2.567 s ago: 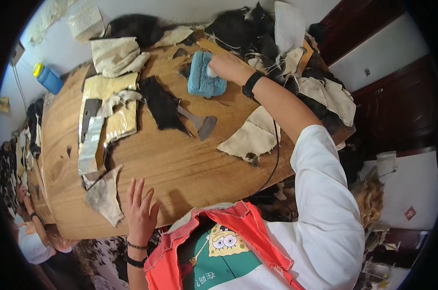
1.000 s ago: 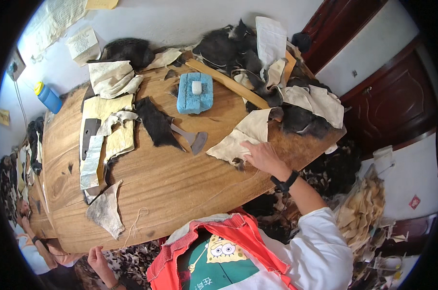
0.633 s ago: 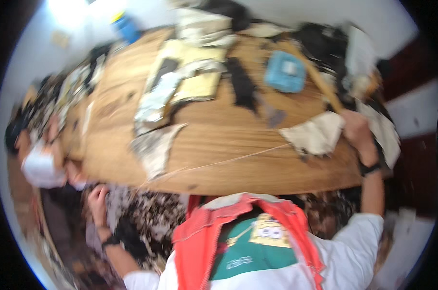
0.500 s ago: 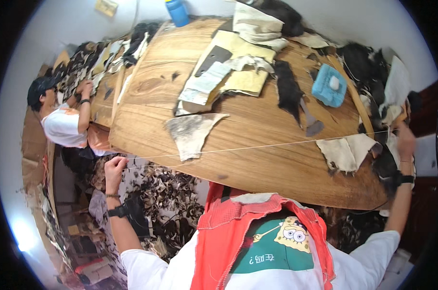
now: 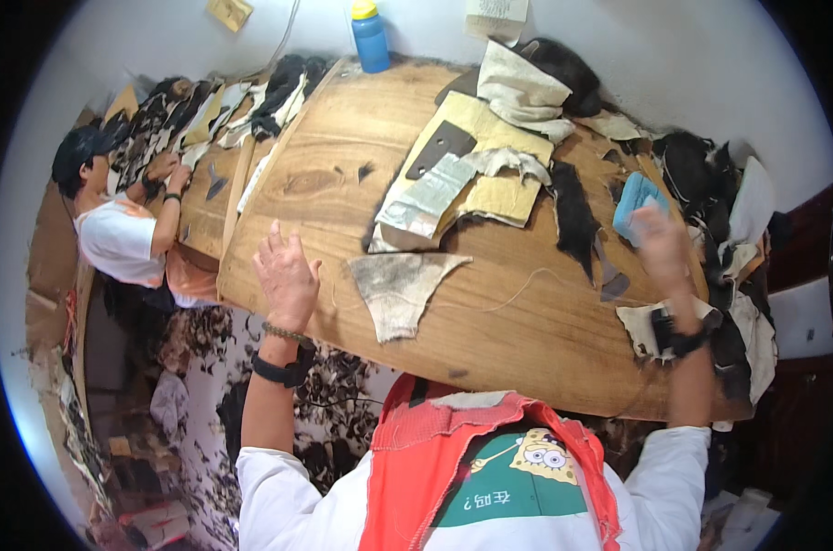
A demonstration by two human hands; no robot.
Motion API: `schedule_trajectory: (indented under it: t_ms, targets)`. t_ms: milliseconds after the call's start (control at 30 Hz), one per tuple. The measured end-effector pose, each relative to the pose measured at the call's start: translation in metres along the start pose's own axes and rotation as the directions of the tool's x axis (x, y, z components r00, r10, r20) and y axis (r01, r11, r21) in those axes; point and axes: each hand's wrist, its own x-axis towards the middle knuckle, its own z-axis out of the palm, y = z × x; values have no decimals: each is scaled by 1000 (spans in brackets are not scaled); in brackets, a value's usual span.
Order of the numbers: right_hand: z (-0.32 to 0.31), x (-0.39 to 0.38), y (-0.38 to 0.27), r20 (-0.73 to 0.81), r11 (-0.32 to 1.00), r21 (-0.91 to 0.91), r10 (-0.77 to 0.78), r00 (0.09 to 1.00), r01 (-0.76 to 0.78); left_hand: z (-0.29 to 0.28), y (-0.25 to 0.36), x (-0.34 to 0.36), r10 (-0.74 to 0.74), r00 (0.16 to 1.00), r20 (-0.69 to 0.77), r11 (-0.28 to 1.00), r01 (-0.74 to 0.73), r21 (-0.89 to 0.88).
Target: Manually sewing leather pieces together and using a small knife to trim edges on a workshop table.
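My left hand (image 5: 286,275) lies open, fingers spread, on the near left edge of a big wooden table (image 5: 343,174). A thin thread (image 5: 517,286) runs across the wood from beside it toward the right. Just right of that hand lies a grey triangular piece of hide (image 5: 400,286). My right hand (image 5: 663,243) is blurred, raised over the table's right side next to a blue pad (image 5: 635,197). Its wrist, with a black watch, is above a pale hide scrap (image 5: 639,323). Whether it grips anything is unclear.
Beige and grey hide pieces (image 5: 472,174) are stacked mid-table beside a black fur strip (image 5: 574,220). A blue bottle (image 5: 371,37) stands at the far edge. Dark scraps pile up at the right (image 5: 710,184). Another person (image 5: 113,230) works at the left; offcuts cover the floor (image 5: 196,367).
The view has swung. My left hand rose from below the table onto its edge. My right hand moved from the table's right end up toward the blue pad.
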Motion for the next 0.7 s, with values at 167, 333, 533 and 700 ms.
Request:
schedule_trajectory:
  t_ms: [167, 333, 533, 700]
  targets:
    - [145, -50, -150, 464, 969, 154, -242, 852, 191, 50, 39, 66, 37, 933, 359, 740, 216, -637]
    - [185, -76, -168, 453, 960, 232, -252, 855, 160, 102, 52, 124, 349, 600, 720, 665, 383, -641]
    - [141, -54, -118, 384, 996, 1, 79, 920, -86, 73, 54, 233, -399, 872, 282, -84, 271, -959]
    - [165, -51, -140, 349, 997, 28, 56, 935, -70, 57, 66, 121, 148, 988, -41, 456, -105, -884]
